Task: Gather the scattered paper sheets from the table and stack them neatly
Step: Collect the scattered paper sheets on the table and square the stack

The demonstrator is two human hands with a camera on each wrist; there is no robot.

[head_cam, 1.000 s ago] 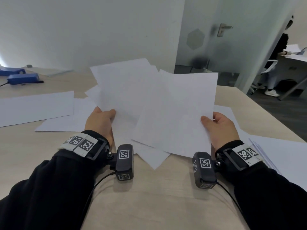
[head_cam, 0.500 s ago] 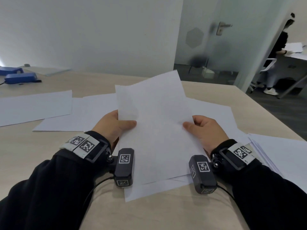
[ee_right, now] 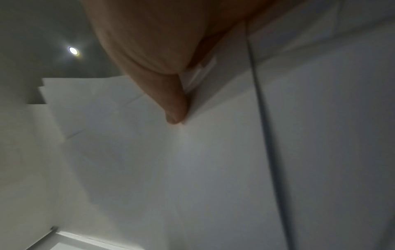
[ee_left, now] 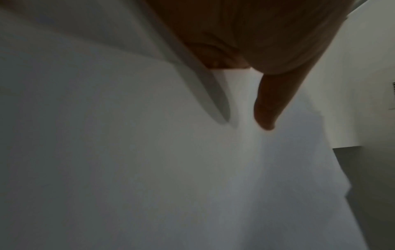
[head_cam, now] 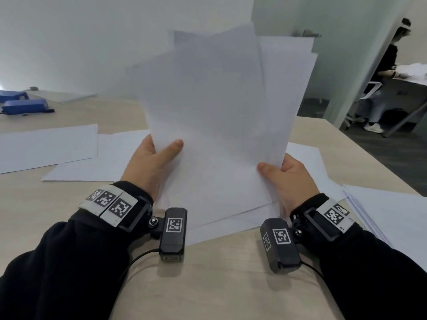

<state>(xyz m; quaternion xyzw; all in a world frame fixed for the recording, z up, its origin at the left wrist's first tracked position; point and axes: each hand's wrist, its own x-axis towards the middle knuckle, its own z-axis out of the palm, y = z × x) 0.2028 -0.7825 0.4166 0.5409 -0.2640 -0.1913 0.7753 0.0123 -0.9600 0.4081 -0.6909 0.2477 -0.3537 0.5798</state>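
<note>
Left hand (head_cam: 150,162) and right hand (head_cam: 290,179) each gripping a side edge of a bundle of paper (head_cam: 217,125), thumbs on the front face, other fingers hidden behind. Bundle between both hands, tilted up off the desk (head_cam: 208,285), long axis running up and away, lower edges near the desk top. White, blank, thin sheets; top corners fanned out of line, worst toward the right. Likely next: tapping the lower edge on the desk to square it. More loose sheets (head_cam: 46,146) lying flat to the left, another pile (head_cam: 392,218) just beside the right wrist, not yet gathered
</note>
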